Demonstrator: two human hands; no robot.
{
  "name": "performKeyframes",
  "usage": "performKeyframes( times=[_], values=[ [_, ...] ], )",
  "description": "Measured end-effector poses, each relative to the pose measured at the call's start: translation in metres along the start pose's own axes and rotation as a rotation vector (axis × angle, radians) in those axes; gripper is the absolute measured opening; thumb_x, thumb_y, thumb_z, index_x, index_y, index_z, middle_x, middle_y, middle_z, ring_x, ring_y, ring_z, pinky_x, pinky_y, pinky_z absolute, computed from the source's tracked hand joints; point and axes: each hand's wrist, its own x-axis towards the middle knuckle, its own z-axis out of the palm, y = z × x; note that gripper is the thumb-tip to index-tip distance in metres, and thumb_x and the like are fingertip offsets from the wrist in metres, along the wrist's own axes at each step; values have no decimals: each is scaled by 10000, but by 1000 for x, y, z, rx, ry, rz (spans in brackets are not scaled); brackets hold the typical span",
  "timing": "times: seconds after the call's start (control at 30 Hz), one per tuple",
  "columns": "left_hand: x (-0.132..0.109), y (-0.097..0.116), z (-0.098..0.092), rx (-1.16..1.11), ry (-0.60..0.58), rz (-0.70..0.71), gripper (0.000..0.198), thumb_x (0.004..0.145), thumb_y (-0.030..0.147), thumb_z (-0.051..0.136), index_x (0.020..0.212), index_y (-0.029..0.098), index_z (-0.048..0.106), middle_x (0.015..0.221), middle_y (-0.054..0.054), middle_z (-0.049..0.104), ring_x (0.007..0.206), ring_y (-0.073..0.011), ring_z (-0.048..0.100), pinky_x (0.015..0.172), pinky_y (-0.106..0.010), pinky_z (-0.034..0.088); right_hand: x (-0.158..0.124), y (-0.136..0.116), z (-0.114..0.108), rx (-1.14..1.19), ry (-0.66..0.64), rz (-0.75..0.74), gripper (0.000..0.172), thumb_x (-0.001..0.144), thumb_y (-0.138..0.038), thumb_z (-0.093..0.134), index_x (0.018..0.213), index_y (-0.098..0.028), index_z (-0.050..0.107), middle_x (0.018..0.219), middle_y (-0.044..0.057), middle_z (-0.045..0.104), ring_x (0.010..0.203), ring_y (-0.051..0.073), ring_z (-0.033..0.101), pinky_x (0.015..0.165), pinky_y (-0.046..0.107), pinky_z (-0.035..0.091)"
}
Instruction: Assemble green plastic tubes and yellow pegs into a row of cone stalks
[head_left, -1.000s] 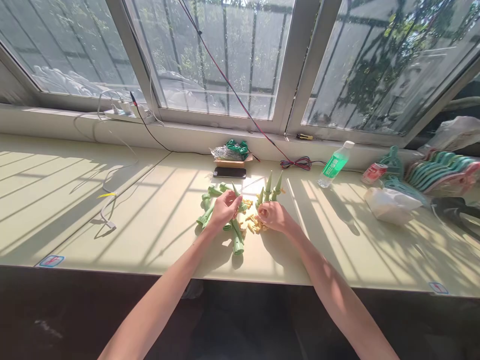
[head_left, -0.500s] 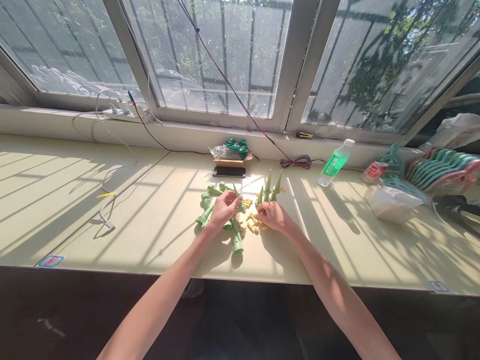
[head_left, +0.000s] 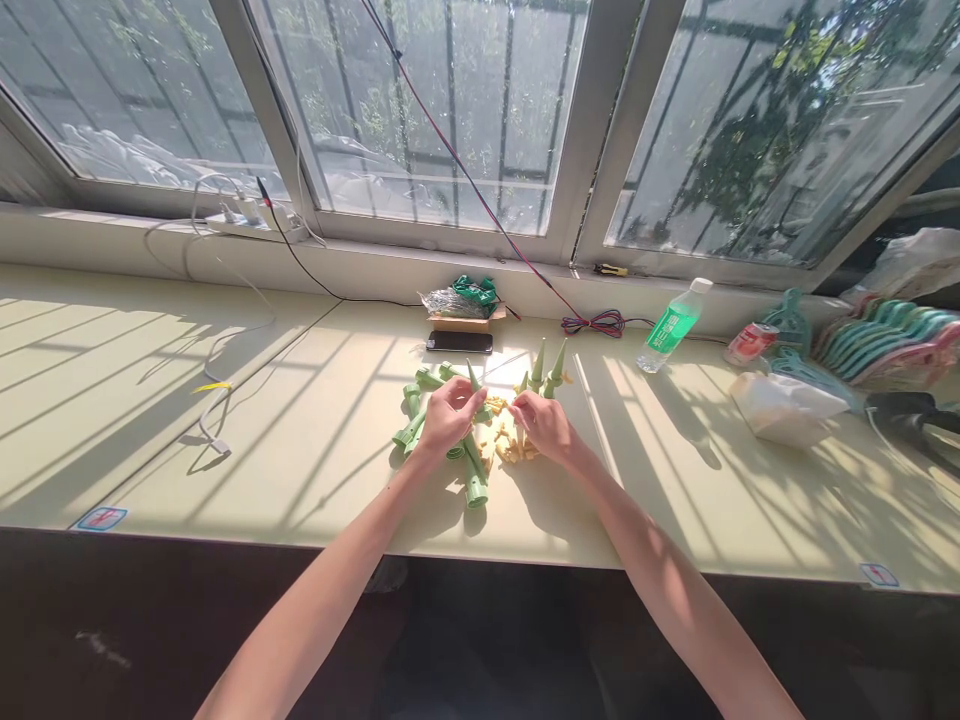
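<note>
My left hand [head_left: 451, 415] is closed around a green cone-shaped spike [head_left: 473, 374], whose tip points up past the fingers. Facing it, my right hand [head_left: 544, 420] has thumb and fingers pinched together; whatever lies between the fingertips is too small to make out. Several green hollow spikes [head_left: 475, 482] lie on the table beside and under my left hand. Small yellow pieces [head_left: 514, 447] are heaped between and below the hands. Behind my right hand, green spikes [head_left: 554, 370] stand point up, partly hidden by it.
A phone [head_left: 459, 342] lies in front of a small box [head_left: 457, 325] holding plastic and green wrapping. To the right are a green-labelled bottle [head_left: 670, 325], a red can [head_left: 751, 343], a white tissue pack [head_left: 784, 405] and hangers [head_left: 885, 340]. A white cable [head_left: 214, 420] lies left.
My right hand has lifted slightly up and left from the yellow pieces, its fingertips closer to my left hand. The left hand keeps its hold on the green spike.
</note>
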Motion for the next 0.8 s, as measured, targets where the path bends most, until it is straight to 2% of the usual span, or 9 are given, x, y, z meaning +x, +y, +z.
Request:
performKeyframes(
  times=[0.2, 0.4, 0.8],
  values=[
    [1, -1, 0, 17, 27, -2, 386, 794, 550, 727, 754, 194, 583, 715, -25, 677, 592, -161, 655, 458, -241, 477, 0, -1, 1, 86, 47, 26, 173, 951, -357, 490, 860, -220, 542, 745, 5, 678, 532, 128, 554, 607, 265, 451],
    [2, -4, 0, 35, 27, 0, 406, 802, 579, 705, 754, 194, 588, 744, -38, 699, 611, -169, 669, 466, -240, 482, 3, 2, 5, 34, 137, -20, 172, 913, -368, 540, 854, -212, 578, 794, 10, 678, 640, 143, 586, 635, 252, 449],
    [0, -2, -1, 67, 1, -9, 392, 811, 558, 718, 785, 178, 623, 749, -50, 713, 598, -162, 658, 432, -220, 458, 3, -5, 2, 18, 133, -10, 184, 905, -372, 539, 835, -212, 596, 799, 16, 691, 639, 145, 571, 625, 256, 440]
  ],
)
